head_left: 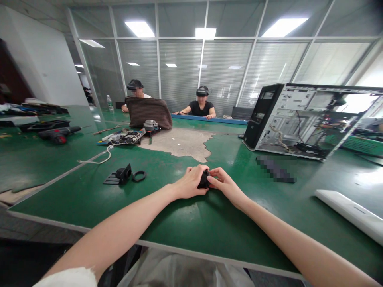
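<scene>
Between my two hands is a small black part, partly covered by fingers; its exact kind I cannot make out. My left hand wraps round it from the left. From the right, the fingers and thumb of my right hand pinch its edge. To the left on the green table lie a black bracket with a round opening and a black ring, apart from each other and from my hands.
An open computer case stands at the right, near a blurred dark object and a white casing. Circuit boards, a brown chair back and a power drill are leftward. Two people with headsets sit across the table.
</scene>
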Motion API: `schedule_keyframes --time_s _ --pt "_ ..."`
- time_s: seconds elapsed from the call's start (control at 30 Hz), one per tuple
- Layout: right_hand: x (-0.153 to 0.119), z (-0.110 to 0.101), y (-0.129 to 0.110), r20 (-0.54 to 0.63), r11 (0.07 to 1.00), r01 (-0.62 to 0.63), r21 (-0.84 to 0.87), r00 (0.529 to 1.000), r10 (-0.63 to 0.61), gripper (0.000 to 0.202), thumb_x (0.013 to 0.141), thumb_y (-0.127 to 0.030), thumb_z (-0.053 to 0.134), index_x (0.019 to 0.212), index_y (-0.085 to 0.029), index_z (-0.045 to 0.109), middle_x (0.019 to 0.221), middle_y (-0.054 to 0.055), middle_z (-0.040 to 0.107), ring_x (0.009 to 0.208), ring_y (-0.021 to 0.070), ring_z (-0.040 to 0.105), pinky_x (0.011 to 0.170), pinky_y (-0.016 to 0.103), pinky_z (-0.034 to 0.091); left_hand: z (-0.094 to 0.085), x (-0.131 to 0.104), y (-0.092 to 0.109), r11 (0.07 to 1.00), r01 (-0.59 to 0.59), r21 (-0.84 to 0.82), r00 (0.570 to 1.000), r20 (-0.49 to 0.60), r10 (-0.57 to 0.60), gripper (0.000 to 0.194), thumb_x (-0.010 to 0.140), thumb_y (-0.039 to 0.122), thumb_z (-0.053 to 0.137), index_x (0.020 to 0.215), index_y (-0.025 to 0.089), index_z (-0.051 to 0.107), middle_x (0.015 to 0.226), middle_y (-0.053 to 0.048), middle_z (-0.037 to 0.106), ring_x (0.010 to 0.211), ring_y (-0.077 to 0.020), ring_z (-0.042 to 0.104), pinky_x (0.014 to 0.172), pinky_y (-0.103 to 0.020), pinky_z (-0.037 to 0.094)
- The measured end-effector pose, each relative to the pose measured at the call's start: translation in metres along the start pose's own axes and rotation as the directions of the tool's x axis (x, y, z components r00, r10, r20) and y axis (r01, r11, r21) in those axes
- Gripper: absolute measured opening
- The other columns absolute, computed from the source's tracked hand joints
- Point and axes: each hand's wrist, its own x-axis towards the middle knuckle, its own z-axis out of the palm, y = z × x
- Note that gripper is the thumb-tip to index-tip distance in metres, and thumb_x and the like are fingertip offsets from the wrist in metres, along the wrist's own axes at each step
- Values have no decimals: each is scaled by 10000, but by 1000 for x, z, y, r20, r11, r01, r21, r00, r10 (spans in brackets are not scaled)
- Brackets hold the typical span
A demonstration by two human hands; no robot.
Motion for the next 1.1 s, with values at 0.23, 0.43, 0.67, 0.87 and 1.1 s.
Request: schedule_keyframes --time_s 0.23,0.43,0.67,0.87,1.1 --pt "-4 -4 -2 58 1000 20 19 998 -21 289 654 -323 645 857 -217 470 866 -10 561 764 134 572 733 318 457 2 1 -1 1000 11 15 1000 -7 -11 590 689 301 558 1171 205 233 1119 -85 438 1014 -228 453 855 -389 302" --pt "-4 -1 -4 14 999 -5 37 1000 4 231 701 -369 587 831 -215 473 790 -18 561 743 126 564 701 311 471 3 1 -2 1000 -4 15 1000 -13 4 583 688 301 561 1168 204 243 1116 -85 437 1019 -225 453 856 -386 301" --pt "0 -3 1 17 1000 -23 11 1000 22 240 689 -349 599 849 -196 506 919 9 546 782 125 554 701 298 474 4 1 -5 1000 -6 18 1000 1 6 579 685 310 563 1161 204 251 1121 -86 433 1035 -230 443 860 -389 301" --pt "-6 -3 -6 58 997 59 38 996 -62 248 656 -281 646 829 -206 485 927 -10 552 802 122 567 728 288 463 5 2 -6 1000 -13 3 1000 7 13 571 695 307 553 1166 207 244 1130 -83 429 1046 -227 436 868 -388 296" --pt "0 -3 0 1 1000 6 2 1000 -6 241 698 -330 596 880 -215 486 868 -6 558 754 113 556 678 279 476 3 2 -5 1000 -22 3 1000 19 22 568 699 307 550 1166 205 244 1133 -88 424 1049 -232 433 863 -387 295"
